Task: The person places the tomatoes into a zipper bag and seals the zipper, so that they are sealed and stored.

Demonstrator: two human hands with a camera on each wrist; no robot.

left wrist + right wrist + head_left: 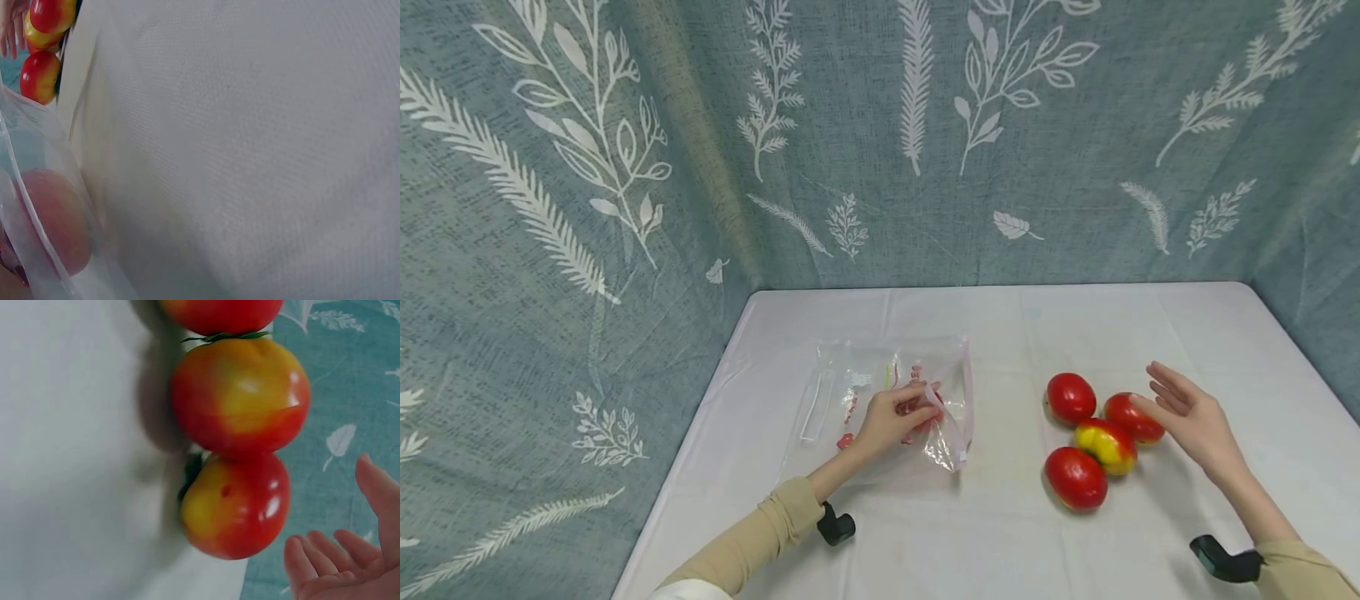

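Observation:
A clear zip bag (827, 408) with red print lies on the left half of the table. My left hand (887, 422) pinches its pink-edged mouth between thumb and fingers. One red tomato (59, 219) shows inside the bag, partly behind that hand in the head view. To the right, several red and yellow tomatoes sit in a cluster, among them a mostly yellow one (1106, 446) in the middle. Beside the rightmost tomato (1131, 417) is my right hand (1198, 421), fingers extended and holding nothing. Green leaves show on some tomatoes in the right wrist view.
A white cloth covers the table (970, 542). Blue-green leaf-patterned curtains (865, 142) stand behind it and along both sides. Another red tomato (1071, 398) is at the cluster's back, and one more (1076, 479) is at its front. Black wrist devices (1225, 560) are on both forearms.

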